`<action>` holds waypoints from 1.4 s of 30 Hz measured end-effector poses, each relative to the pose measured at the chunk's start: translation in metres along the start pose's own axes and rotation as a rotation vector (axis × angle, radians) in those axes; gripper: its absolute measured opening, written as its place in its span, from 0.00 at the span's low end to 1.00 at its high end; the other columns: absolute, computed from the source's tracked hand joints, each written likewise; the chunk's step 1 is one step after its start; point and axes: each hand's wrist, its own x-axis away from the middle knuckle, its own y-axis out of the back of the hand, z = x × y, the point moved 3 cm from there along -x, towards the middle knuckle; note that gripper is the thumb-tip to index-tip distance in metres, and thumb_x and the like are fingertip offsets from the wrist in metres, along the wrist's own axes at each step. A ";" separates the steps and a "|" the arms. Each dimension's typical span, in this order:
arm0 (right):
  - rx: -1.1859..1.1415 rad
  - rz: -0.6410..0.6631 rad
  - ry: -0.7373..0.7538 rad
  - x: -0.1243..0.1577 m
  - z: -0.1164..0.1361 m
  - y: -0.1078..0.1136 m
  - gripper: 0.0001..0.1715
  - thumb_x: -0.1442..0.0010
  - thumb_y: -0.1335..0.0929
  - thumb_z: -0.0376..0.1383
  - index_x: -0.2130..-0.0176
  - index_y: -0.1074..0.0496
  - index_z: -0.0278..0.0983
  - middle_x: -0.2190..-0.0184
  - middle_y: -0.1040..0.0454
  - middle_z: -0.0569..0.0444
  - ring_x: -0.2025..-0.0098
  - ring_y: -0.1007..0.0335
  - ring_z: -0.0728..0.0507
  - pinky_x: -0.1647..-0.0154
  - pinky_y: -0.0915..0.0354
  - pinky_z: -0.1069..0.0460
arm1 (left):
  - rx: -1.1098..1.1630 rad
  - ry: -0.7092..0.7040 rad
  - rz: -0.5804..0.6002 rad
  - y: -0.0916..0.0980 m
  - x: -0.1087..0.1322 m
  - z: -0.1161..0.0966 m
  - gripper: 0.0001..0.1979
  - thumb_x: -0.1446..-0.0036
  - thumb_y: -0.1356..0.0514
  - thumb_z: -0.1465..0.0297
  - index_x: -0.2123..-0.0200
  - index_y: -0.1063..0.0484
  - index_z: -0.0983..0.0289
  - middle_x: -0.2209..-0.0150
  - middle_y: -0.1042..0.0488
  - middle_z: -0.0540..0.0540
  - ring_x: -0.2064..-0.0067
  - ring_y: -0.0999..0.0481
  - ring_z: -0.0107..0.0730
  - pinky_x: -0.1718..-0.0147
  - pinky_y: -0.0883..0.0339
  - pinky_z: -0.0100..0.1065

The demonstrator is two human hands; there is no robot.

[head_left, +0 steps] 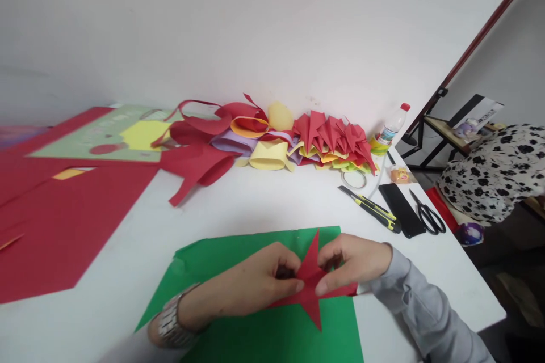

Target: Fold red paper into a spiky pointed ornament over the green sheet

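Observation:
A folded red paper star point(312, 289) lies on a green sheet point(264, 334) near the table's front edge. My left hand point(259, 281), with a metal watch on its wrist, pinches the star's left side with closed fingers. My right hand point(351, 264), in a grey sleeve, pinches the star's right side. The star's top point sticks up between the two hands and its bottom point reaches down over the green sheet.
Large red sheets point(63, 221) cover the table's left. A pile of folded red, yellow and purple paper shapes point(272, 139) runs along the wall. At right lie a utility knife point(370, 209), black phone point(402, 210), scissors point(428, 215), tape ring point(353, 178) and bottle point(392, 125). A person in a floral top point(494, 173) sits at far right.

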 end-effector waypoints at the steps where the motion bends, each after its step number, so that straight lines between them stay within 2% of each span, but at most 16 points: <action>1: 0.054 0.065 -0.015 -0.001 0.002 -0.002 0.21 0.52 0.25 0.51 0.74 0.24 0.35 0.81 0.30 0.61 0.78 0.38 0.52 0.78 0.42 0.56 | -0.011 -0.006 -0.011 -0.001 -0.001 0.001 0.15 0.47 0.45 0.68 0.83 0.45 0.61 0.83 0.50 0.42 0.80 0.50 0.23 0.81 0.57 0.29; 3: 0.176 0.097 -0.029 0.000 0.007 -0.003 0.19 0.48 0.26 0.48 0.74 0.25 0.35 0.80 0.30 0.61 0.77 0.37 0.51 0.76 0.41 0.57 | -0.038 -0.030 -0.036 -0.003 -0.001 0.001 0.14 0.46 0.45 0.69 0.82 0.42 0.62 0.82 0.48 0.42 0.79 0.49 0.23 0.80 0.54 0.29; 5: 0.321 0.064 -0.021 0.003 0.014 -0.007 0.13 0.46 0.26 0.42 0.74 0.25 0.35 0.78 0.28 0.61 0.76 0.35 0.51 0.74 0.41 0.57 | -0.071 -0.064 -0.068 -0.005 0.001 0.001 0.12 0.44 0.45 0.69 0.80 0.37 0.63 0.80 0.43 0.43 0.77 0.44 0.24 0.78 0.50 0.29; 7: 0.471 0.028 0.053 0.007 0.022 -0.014 0.10 0.42 0.28 0.34 0.75 0.26 0.36 0.78 0.26 0.60 0.76 0.33 0.52 0.73 0.40 0.56 | -0.179 -0.159 -0.164 -0.006 0.007 -0.004 0.11 0.43 0.46 0.71 0.77 0.32 0.63 0.77 0.37 0.45 0.75 0.39 0.26 0.74 0.45 0.30; 9: 0.653 -0.178 0.273 0.013 0.034 -0.018 0.06 0.40 0.30 0.34 0.70 0.24 0.36 0.74 0.23 0.57 0.72 0.30 0.49 0.68 0.38 0.53 | -0.342 -0.337 -0.327 -0.004 0.015 -0.011 0.09 0.42 0.46 0.75 0.72 0.29 0.63 0.73 0.31 0.48 0.71 0.33 0.28 0.71 0.40 0.30; 12: 0.916 -0.538 0.604 0.024 0.048 -0.021 0.11 0.34 0.37 0.30 0.60 0.25 0.33 0.65 0.20 0.49 0.63 0.27 0.44 0.61 0.37 0.48 | -0.523 -0.606 -0.585 0.004 0.029 -0.019 0.09 0.40 0.45 0.78 0.61 0.28 0.61 0.67 0.25 0.51 0.66 0.29 0.30 0.67 0.33 0.31; 14: 1.052 -0.678 0.711 0.028 0.050 -0.022 0.14 0.32 0.40 0.27 0.58 0.26 0.31 0.62 0.20 0.47 0.61 0.28 0.43 0.61 0.38 0.46 | -0.574 -0.703 -0.709 0.010 0.035 -0.020 0.09 0.40 0.42 0.78 0.58 0.29 0.61 0.66 0.24 0.52 0.65 0.29 0.31 0.66 0.30 0.32; 16: 1.120 -0.737 0.746 0.028 0.048 -0.023 0.15 0.32 0.41 0.26 0.58 0.26 0.30 0.62 0.19 0.47 0.60 0.28 0.42 0.61 0.39 0.46 | -0.624 -0.754 -0.782 0.012 0.038 -0.020 0.09 0.41 0.41 0.80 0.59 0.29 0.62 0.66 0.23 0.53 0.64 0.29 0.32 0.66 0.29 0.32; 20: 1.157 -0.779 0.755 0.027 0.042 -0.027 0.15 0.32 0.40 0.27 0.60 0.25 0.30 0.61 0.19 0.47 0.60 0.29 0.42 0.61 0.40 0.46 | -0.782 -0.804 -0.827 0.006 0.036 -0.022 0.09 0.40 0.44 0.81 0.60 0.29 0.64 0.66 0.23 0.53 0.64 0.29 0.32 0.65 0.29 0.34; 24: 1.167 -0.764 0.762 0.026 0.039 -0.033 0.15 0.32 0.40 0.27 0.61 0.24 0.29 0.67 0.20 0.49 0.64 0.30 0.44 0.63 0.41 0.47 | -0.939 -0.822 -0.835 -0.005 0.032 -0.021 0.11 0.36 0.49 0.79 0.61 0.27 0.65 0.67 0.21 0.52 0.66 0.29 0.32 0.66 0.33 0.35; 26: 1.169 -0.762 0.777 0.025 0.038 -0.035 0.14 0.33 0.39 0.26 0.62 0.24 0.28 0.70 0.21 0.49 0.66 0.31 0.45 0.65 0.41 0.47 | -1.039 -0.823 -0.846 -0.009 0.033 -0.018 0.13 0.35 0.51 0.78 0.61 0.26 0.65 0.67 0.20 0.52 0.65 0.27 0.34 0.63 0.34 0.38; 31: 1.212 -0.816 0.822 0.029 0.038 -0.035 0.12 0.35 0.37 0.24 0.63 0.24 0.27 0.74 0.22 0.50 0.70 0.32 0.46 0.67 0.42 0.47 | -1.158 -0.869 -0.977 -0.013 0.041 -0.009 0.19 0.35 0.55 0.79 0.68 0.25 0.64 0.71 0.20 0.52 0.62 0.26 0.38 0.58 0.36 0.43; 36: 1.276 -0.833 0.833 0.035 0.037 -0.029 0.15 0.34 0.39 0.24 0.64 0.24 0.27 0.74 0.22 0.50 0.71 0.30 0.47 0.67 0.42 0.48 | -1.304 -0.909 -0.857 -0.011 0.045 -0.001 0.23 0.34 0.59 0.80 0.66 0.24 0.67 0.66 0.17 0.55 0.57 0.25 0.37 0.53 0.36 0.41; 39: 1.312 -0.872 0.823 0.040 0.034 -0.024 0.15 0.34 0.39 0.24 0.64 0.24 0.26 0.72 0.20 0.48 0.70 0.29 0.46 0.66 0.41 0.48 | -1.275 -0.924 -0.909 -0.005 0.049 0.006 0.21 0.35 0.57 0.81 0.64 0.23 0.67 0.64 0.18 0.56 0.55 0.24 0.37 0.51 0.36 0.42; 42: 1.360 -0.893 0.842 0.045 0.030 -0.022 0.17 0.33 0.40 0.24 0.63 0.23 0.26 0.70 0.19 0.46 0.69 0.28 0.46 0.65 0.40 0.48 | -1.291 -0.933 -0.987 0.001 0.053 0.010 0.15 0.37 0.50 0.81 0.65 0.23 0.66 0.66 0.18 0.55 0.56 0.23 0.37 0.51 0.34 0.43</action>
